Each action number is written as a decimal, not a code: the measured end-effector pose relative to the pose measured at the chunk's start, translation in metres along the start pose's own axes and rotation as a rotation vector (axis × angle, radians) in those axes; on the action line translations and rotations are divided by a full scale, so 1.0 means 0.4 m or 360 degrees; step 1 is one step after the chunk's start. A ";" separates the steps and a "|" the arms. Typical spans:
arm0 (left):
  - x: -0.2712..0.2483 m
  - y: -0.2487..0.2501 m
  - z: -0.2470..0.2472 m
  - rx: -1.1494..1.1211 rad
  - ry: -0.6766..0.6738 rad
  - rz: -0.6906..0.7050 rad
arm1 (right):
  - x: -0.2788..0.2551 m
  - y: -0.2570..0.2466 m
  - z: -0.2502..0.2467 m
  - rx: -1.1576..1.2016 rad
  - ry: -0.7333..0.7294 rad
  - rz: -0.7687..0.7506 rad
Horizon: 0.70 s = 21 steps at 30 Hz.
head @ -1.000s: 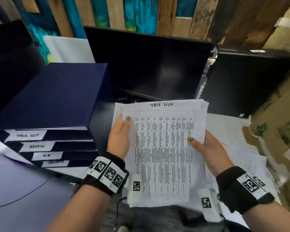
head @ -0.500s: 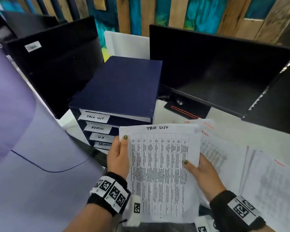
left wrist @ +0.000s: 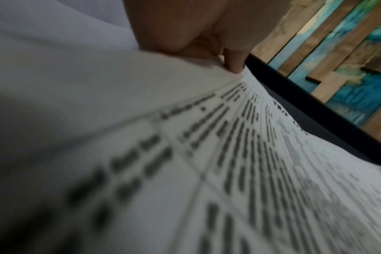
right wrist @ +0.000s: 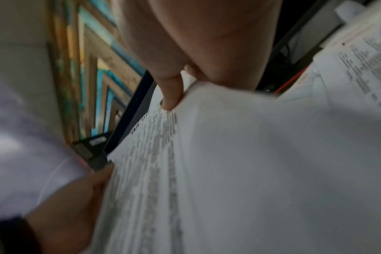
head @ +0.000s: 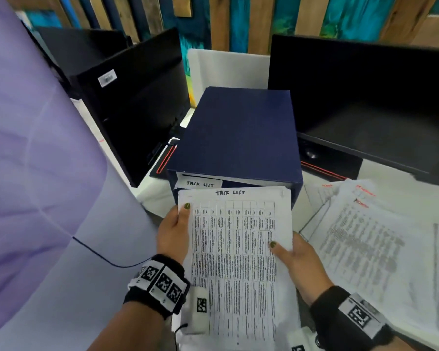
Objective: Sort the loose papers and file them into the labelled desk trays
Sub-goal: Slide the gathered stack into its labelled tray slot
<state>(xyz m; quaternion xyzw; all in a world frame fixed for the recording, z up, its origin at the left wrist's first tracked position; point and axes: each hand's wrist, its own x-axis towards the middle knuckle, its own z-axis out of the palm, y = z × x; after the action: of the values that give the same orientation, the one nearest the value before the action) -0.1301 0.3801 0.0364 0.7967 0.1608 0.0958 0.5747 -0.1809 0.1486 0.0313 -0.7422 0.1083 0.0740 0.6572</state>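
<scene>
Left hand [head: 174, 231] and right hand [head: 298, 262] each pinch the "TASK LIST" paper stack [head: 238, 249] before the tray label [head: 199, 184] reading "TASK LIST".

Teal-and-wood slat wall [head: 241, 24] behind black monitors [head: 360, 97]

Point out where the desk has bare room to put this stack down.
Bare white desk shows left of the tray unit, beside the black computer case. A strip lies below the monitor. The right side is crowded with loose papers.
</scene>
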 end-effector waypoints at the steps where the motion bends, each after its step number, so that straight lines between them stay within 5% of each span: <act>1: 0.017 0.007 -0.011 -0.0003 -0.0049 -0.0009 | 0.008 -0.013 0.007 0.0041 0.0016 0.0002; 11: 0.047 -0.087 -0.118 -0.0265 -0.0998 -0.0527 | 0.097 -0.135 0.035 0.0403 0.0237 0.0098; 14: 0.030 -0.119 -0.134 -0.0472 -0.0966 -0.0617 | 0.109 -0.157 0.041 0.0473 0.0232 0.0130; 21: 0.086 -0.055 -0.105 -0.0317 -0.0752 -0.0369 | 0.082 -0.158 -0.022 0.0522 -0.0154 0.0300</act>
<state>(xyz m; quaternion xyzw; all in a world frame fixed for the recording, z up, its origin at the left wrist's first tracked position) -0.1155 0.4362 0.0280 0.7128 0.1021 -0.1437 0.6789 -0.1331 0.1449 0.0848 -0.6073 0.1564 0.1522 0.7640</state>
